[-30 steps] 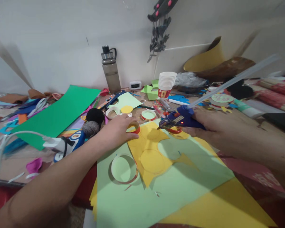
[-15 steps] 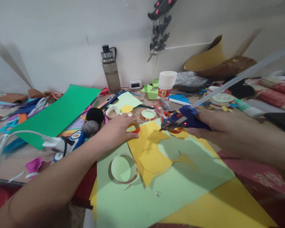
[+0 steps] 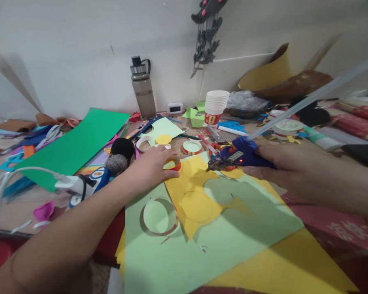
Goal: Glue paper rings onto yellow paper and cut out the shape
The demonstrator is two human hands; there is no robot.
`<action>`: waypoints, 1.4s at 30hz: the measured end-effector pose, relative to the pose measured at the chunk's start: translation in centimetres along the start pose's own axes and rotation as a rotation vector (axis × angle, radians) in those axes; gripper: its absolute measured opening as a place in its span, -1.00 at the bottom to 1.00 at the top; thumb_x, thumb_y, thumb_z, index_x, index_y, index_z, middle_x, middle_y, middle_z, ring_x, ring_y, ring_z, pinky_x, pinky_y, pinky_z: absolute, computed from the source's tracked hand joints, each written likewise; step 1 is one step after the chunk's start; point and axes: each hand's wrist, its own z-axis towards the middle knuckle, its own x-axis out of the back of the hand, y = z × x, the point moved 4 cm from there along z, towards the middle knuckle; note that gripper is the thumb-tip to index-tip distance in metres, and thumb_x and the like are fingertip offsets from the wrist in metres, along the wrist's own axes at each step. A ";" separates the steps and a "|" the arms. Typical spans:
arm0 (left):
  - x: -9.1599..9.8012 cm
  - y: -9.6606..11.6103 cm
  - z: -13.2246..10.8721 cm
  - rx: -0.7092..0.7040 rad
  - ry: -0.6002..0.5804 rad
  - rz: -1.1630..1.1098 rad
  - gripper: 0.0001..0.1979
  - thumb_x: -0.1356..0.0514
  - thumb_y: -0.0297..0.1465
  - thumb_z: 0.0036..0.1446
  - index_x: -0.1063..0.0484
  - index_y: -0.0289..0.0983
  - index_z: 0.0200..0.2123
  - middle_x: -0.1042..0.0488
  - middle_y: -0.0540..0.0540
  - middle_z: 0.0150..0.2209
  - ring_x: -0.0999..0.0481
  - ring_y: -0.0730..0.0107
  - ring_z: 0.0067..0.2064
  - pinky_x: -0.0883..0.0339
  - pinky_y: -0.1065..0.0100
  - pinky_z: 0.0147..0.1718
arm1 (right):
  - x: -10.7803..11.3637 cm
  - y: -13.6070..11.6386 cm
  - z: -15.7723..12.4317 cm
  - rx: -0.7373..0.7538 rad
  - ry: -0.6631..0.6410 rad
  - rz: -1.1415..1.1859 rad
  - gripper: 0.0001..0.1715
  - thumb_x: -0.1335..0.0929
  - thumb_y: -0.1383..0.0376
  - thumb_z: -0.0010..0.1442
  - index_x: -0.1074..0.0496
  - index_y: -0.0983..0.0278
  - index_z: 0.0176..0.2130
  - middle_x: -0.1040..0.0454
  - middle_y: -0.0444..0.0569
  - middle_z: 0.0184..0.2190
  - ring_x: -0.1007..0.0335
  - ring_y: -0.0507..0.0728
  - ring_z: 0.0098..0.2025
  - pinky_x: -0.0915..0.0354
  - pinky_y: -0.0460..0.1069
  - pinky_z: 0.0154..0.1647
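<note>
My left hand (image 3: pixel 151 166) reaches across the table and its fingers pinch a small red and yellow paper ring (image 3: pixel 173 164) at the top of a cut yellow sheet (image 3: pixel 196 204). My right hand (image 3: pixel 282 161) grips a blue hot glue gun (image 3: pixel 237 154) with a long clear glue stick (image 3: pixel 313 98) slanting up to the right; its nozzle points left, a short way from the ring. A yellow paper disc lies on the cut sheet below. A larger paper ring (image 3: pixel 158 216) rests on the pale green sheet (image 3: pixel 184 253).
A second glue gun (image 3: pixel 88 183) with a white cord lies left of my arm, beside balls of yarn (image 3: pixel 119 157). Behind stand a water bottle (image 3: pixel 143 90), stacked paper cups (image 3: pixel 215 107), a dark green sheet (image 3: pixel 76 143) and many paper scraps. Rolled papers lie at far right.
The glue gun and my right hand have shifted slightly right and lifted a little. My left hand stays on the small ring.
</note>
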 end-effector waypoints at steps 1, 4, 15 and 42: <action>0.0 0.0 0.0 -0.002 0.000 0.002 -0.61 -0.24 -0.13 0.12 -0.46 -0.12 -0.01 -0.46 -0.10 0.02 -0.39 0.12 0.05 -0.20 0.13 0.08 | 0.0 -0.1 -0.1 0.017 -0.011 0.002 -0.45 -0.13 -0.25 0.11 -0.26 0.11 -0.48 -0.47 -0.01 -0.46 -0.32 0.20 -0.50 -0.20 0.06 -0.50; 0.0 0.1 0.0 0.002 -0.001 0.007 -0.63 -0.24 -0.13 0.12 -0.47 -0.12 -0.03 -0.46 -0.11 0.01 -0.40 0.12 0.05 -0.20 0.13 0.07 | 0.0 -0.4 -0.2 0.046 -0.013 0.010 -0.41 -0.08 -0.28 0.12 -0.21 0.10 -0.51 -0.42 0.01 -0.52 -0.27 0.20 -0.55 -0.15 0.07 -0.54; 0.2 0.1 0.0 0.027 0.015 0.031 -0.56 -0.25 -0.10 0.08 -0.45 -0.14 0.00 -0.47 -0.14 0.00 -0.40 0.08 0.03 -0.23 0.13 0.04 | 0.1 -1.3 -0.3 -0.003 -0.150 0.103 -0.49 -0.15 -0.18 0.14 -0.21 0.14 -0.53 -0.39 -0.03 -0.53 -0.28 0.16 -0.51 -0.18 0.04 -0.50; 0.0 0.1 0.3 0.047 -0.022 0.043 -0.58 -0.25 -0.11 0.08 -0.45 -0.14 -0.01 -0.46 -0.14 0.00 -0.41 0.09 0.03 -0.23 0.13 0.03 | 0.4 -3.5 -0.5 -0.019 -0.194 0.165 -0.56 -0.17 -0.10 0.15 -0.24 0.14 -0.52 -0.39 -0.05 -0.57 -0.26 0.15 -0.56 -0.12 0.01 -0.57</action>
